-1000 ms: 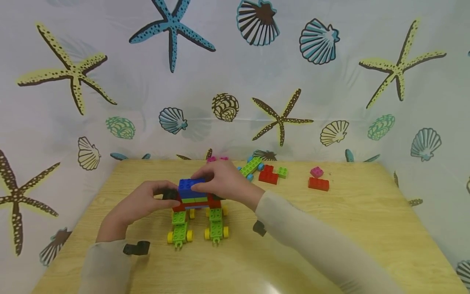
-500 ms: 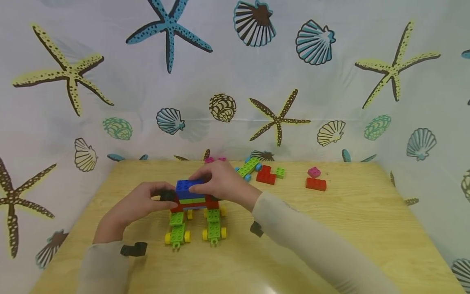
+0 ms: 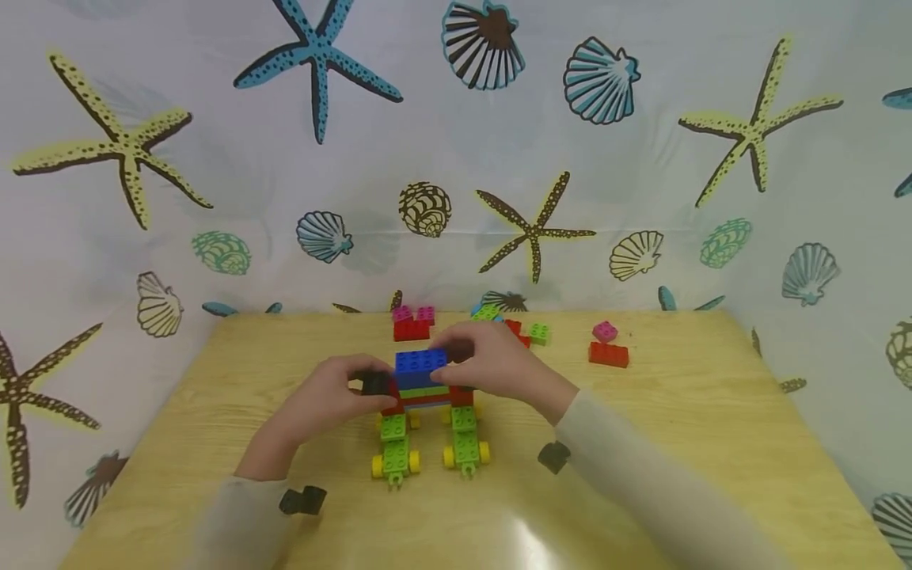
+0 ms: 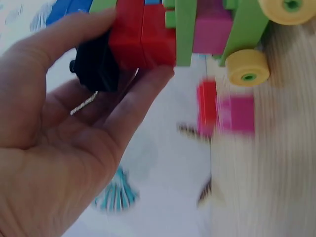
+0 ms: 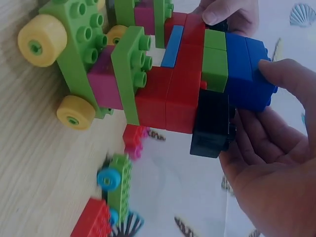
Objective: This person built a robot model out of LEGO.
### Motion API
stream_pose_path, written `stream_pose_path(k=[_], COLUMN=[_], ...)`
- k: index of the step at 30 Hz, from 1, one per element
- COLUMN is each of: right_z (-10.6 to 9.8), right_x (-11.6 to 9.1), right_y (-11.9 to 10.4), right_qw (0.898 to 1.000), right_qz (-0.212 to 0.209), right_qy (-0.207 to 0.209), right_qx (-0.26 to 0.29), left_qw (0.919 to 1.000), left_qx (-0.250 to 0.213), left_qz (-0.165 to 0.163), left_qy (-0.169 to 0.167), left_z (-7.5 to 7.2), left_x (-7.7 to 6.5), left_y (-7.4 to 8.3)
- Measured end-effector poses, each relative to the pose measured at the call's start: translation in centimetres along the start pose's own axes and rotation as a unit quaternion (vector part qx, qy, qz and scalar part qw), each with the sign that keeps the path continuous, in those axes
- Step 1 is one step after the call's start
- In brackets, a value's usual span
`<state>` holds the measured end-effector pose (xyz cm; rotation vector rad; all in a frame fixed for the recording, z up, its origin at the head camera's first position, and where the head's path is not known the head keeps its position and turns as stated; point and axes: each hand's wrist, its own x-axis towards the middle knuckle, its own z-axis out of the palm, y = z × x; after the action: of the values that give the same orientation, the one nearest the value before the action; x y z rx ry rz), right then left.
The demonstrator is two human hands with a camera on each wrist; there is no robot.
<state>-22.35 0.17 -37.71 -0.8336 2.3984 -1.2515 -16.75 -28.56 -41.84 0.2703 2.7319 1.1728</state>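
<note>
A toy brick vehicle stands on two green wheeled bases (image 3: 395, 455) with yellow wheels. Above them are pink bricks (image 5: 104, 81), red bricks (image 5: 168, 98) and small green bricks (image 5: 215, 59), topped by blue bricks (image 3: 419, 368). A black brick sticks out at either end. My left hand (image 3: 328, 400) grips the left end, thumb and fingers around its black brick (image 4: 96, 61) and red bricks. At the top, my right hand (image 3: 492, 360) pinches the blue bricks between thumb and fingers, beside the right-end black brick (image 5: 212, 123). Whether all the wheels touch the table cannot be told.
Behind the vehicle, red and pink bricks (image 3: 412, 328) lie by the wooden table's (image 3: 641, 459) back edge. A green car base with blue wheels (image 5: 118, 182) is partly hidden by my right hand. Farther right lie a small green brick (image 3: 539, 333), a red brick (image 3: 609, 354) and a pink brick (image 3: 605, 331).
Both hands have shifted right together with the brick vehicle, keeping their hold. Red and pink bricks behind are uncovered, while the green car base is more hidden. The head view has swung slightly.
</note>
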Motion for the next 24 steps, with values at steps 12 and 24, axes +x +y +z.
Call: stream_pose_path(k=[12,24], right_z=[-6.6,-7.8], right_x=[-4.4,-6.0], right_y=[4.2,6.0], right_qw=[0.998,0.996], right_qz=[0.024,0.043], right_qy=[0.058,0.074], right_qx=[0.016,0.020], left_qw=[0.9980,0.9976], left_qx=[-0.040,-0.062], left_qz=[0.028,0.025], left_qy=[0.041,0.020], left_z=[5.6,7.6], left_x=[4.8,6.4], left_y=[5.6,6.5])
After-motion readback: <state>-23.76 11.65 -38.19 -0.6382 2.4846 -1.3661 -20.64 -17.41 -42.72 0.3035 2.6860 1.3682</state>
